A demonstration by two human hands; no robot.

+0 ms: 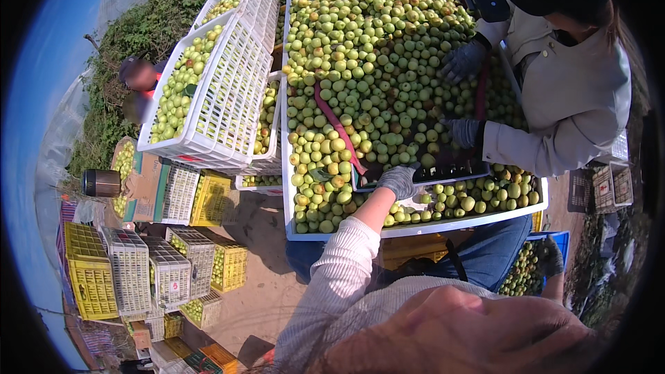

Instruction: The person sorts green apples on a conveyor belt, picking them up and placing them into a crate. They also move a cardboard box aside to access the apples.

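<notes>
Small round green fruits (388, 21), some tinged yellow-brown, fill a large white-rimmed bin (415, 230) before me. Within it a dark, shallow crate (443, 174) lies among the fruits, its near rim showing. My left hand (398, 182), in a grey glove, is closed over the near left corner of that rim. Low on the right, my right hand (552, 257), also gloved, is beside a blue crate (565, 244) of green fruits; how its fingers are bent is hard to make out. Two red strips, the left strip (336, 127) clearest, lie among the fruits.
A co-worker (568, 90) leans over from the right, both gloved hands (465, 62) among the fruits. Stacked white crates (228, 90) of fruit stand against the bin's left side. Farther left are yellow crates (90, 270), cardboard and another person (142, 77).
</notes>
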